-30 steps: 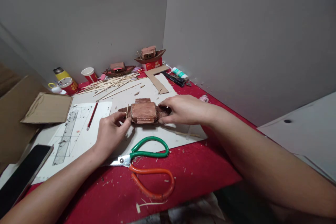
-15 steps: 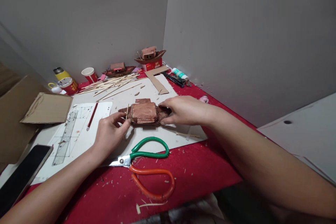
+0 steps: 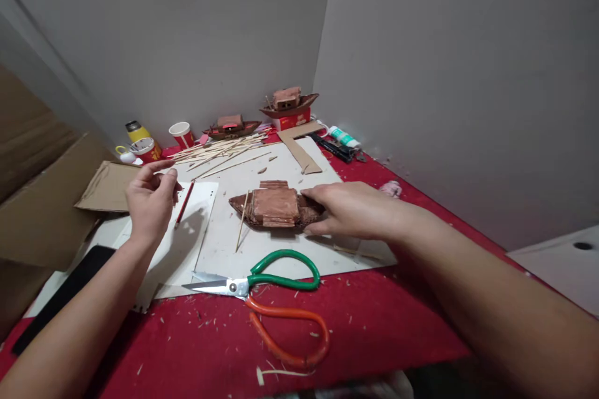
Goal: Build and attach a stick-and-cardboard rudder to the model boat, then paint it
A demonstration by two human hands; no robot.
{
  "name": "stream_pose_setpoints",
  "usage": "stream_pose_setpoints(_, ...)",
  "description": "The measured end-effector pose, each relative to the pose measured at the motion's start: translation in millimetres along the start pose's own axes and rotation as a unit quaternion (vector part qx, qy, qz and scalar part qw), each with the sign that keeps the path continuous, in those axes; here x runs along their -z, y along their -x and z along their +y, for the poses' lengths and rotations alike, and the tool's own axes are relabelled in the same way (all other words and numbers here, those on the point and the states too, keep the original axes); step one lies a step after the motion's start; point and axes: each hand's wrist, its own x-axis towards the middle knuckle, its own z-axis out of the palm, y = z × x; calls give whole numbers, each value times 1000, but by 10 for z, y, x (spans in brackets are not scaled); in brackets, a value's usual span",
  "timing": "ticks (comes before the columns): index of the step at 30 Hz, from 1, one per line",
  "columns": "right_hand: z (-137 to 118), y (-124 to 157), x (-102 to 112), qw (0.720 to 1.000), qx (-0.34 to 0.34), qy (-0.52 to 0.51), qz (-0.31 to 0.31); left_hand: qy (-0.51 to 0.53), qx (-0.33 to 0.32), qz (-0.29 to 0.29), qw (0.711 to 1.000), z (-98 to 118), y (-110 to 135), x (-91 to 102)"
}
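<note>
A brown model boat (image 3: 275, 207) with a boxy roofed cabin rests on the pale board, its pointed bow to the left. My right hand (image 3: 344, 211) grips its right end between thumb and fingers, hiding that tip. Against the boat's left part leans a thin wooden stick (image 3: 242, 222), its lower end on the board. My left hand (image 3: 150, 199) is lifted over the white paper (image 3: 204, 224), away from the boat, with index finger and thumb apart and nothing visible between them. Below the boat lie large scissors (image 3: 238, 287) with green and orange handles, blades parted.
Thin wooden sticks (image 3: 224, 154) lie heaped at the back, near two more model boats (image 3: 233, 127) and paper cups (image 3: 181, 134). An L-shaped cardboard strip (image 3: 302, 156) and a white-green tube (image 3: 344, 137) are at back right. A pencil (image 3: 185, 204), phone (image 3: 60, 299) and cardboard (image 3: 105, 187) are left.
My left hand has let go of the boat's left end and moved left and up. My right hand stays on the boat. The whole view has shifted, moving the scene rightward.
</note>
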Motion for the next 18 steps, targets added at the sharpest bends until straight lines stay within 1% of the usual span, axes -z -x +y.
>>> stream_pose_setpoints(2, -11, -6, -4, 1000, 2, 0, -4, 21, 16, 9, 1000, -105, -71, 34)
stream_pose_setpoints(4, -26, -10, -10, 1000, 4, 0, -2, 15, 39, -5, 999, -193, -88, 38)
stream_pose_setpoints(7, -55, -9, -22, 1000, 0, -2, 1, -11, 68, -49, 996, -249, -46, 6)
stream_pose_setpoints(11, -90, -4, -22, 1000, -13, -8, -2, -21, 99, -121, 987, -179, 79, -45)
stream_pose_setpoints(12, -95, -3, -17, 1000, -15, -10, -5, -23, 108, -146, 983, -145, 119, -55)
stream_pose_setpoints(14, -99, -2, -5, 1000, -14, -11, -10, -35, 129, -220, 966, -71, 211, -75)
stream_pose_setpoints(16, -98, -1, 5, 1000, -15, -9, -15, -61, 146, -318, 935, -6, 313, -99)
stream_pose_setpoints(17, -96, -1, 7, 1000, -17, -8, -15, -74, 146, -349, 923, 18, 363, -114)
stream_pose_setpoints(18, -93, -1, 7, 1000, -19, -7, -16, -87, 141, -367, 915, 35, 412, -130)
